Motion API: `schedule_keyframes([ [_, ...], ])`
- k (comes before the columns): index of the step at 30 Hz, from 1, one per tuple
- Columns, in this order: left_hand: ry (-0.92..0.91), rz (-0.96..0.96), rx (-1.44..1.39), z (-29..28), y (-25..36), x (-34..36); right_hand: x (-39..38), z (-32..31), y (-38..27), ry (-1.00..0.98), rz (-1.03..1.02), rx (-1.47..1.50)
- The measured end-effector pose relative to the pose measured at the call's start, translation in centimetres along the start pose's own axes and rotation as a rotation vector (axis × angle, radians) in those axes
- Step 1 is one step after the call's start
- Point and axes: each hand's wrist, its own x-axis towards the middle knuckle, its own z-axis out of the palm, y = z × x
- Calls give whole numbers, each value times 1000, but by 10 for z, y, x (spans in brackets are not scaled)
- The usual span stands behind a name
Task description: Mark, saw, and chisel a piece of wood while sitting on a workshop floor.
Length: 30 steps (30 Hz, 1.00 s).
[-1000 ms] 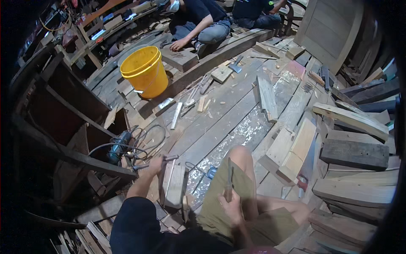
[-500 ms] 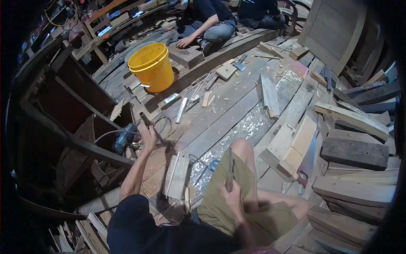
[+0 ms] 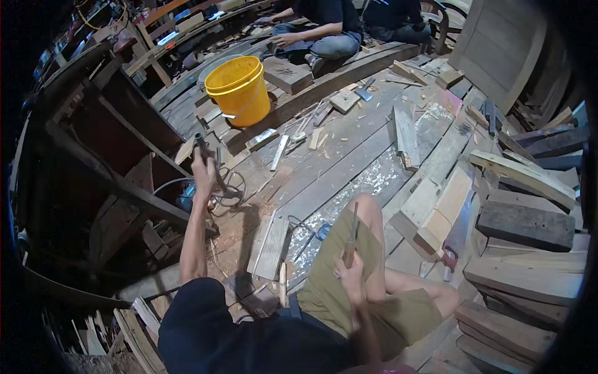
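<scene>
The person sits on the plank floor [image 3: 336,168], legs folded, in olive shorts [image 3: 324,268] and a dark top. The left hand [image 3: 202,174] is raised at the end of an outstretched arm, its fingers clamped around a dark tool [image 3: 199,141] whose rounded end stands up above the grip; the rest of its shape is hard to make out. Behind and below that hand lies a blue power tool [image 3: 186,198], its cable [image 3: 233,187] looped beside it on the floor.

The right hand [image 3: 351,274] is above the shorts, its fingers closed on the brown handle of a slender chisel-like tool [image 3: 354,225]. The blade points up and away from the body.

Between the two arms, a pale wood block [image 3: 272,249] lies on the floor, with a small blue object [image 3: 323,231] near it, beside the knee. Farther out, a yellow bucket [image 3: 243,103] stands upright, and a hatchet head [image 3: 364,93] lies among scraps. To the right, a red-handled saw [image 3: 449,257] lies beside two squared timbers [image 3: 445,212], near stacked boards [image 3: 526,224]. Two other people sit beyond the bucket.
</scene>
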Motion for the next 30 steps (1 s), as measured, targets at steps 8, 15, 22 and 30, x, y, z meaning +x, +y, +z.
schedule_keyframes([
  [8,-522,296,34,56,-10,-42,0,-2,2,-11,-39,28],
  [15,-1199,146,180,82,-31,-71,-5,-4,6,12,-32,32],
  [22,-1481,268,435,60,-37,-79,4,-2,3,-32,47,100],
  [30,-1207,160,432,22,68,11,10,-4,1,-6,51,136],
])
